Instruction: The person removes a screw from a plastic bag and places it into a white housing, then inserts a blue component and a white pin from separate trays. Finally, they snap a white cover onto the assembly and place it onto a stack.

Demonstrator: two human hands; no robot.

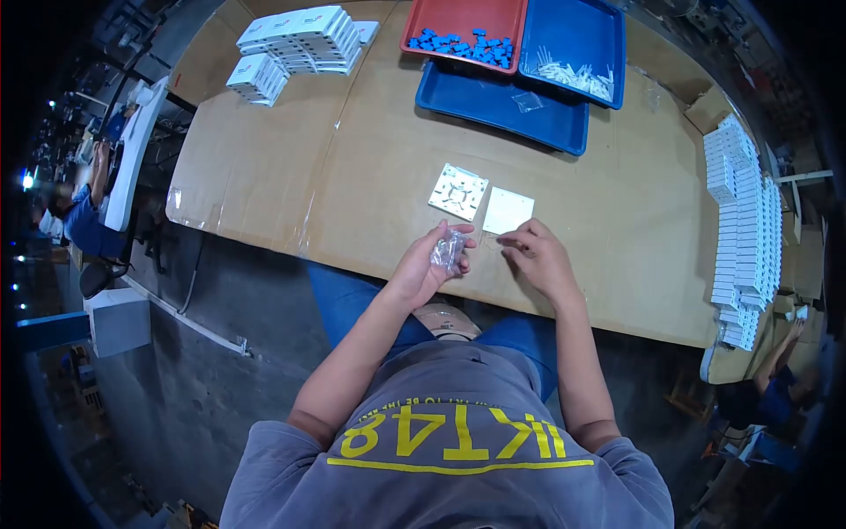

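Observation:
In the head view my left hand (418, 270) is palm up near the table's front edge, its fingers curled round a small crumpled clear plastic bag (448, 252). What the bag contains, if anything, is too small to tell. To its right, my right hand (545, 263) has thumb and fingertips brought together low over the cardboard; anything between them cannot be made out. Just beyond these fingertips lies a plain white square plate (509, 211). Beside it on the left is a white square frame (458, 191) with cut-outs and ribs facing up.
A red tray (465, 18) of blue parts and a blue tray (577, 40) of white plugs overlap another blue tray (502, 115) at the back. White boxes (300, 40) are stacked back left; white pieces (745, 238) line the right edge. Other people sit at both sides.

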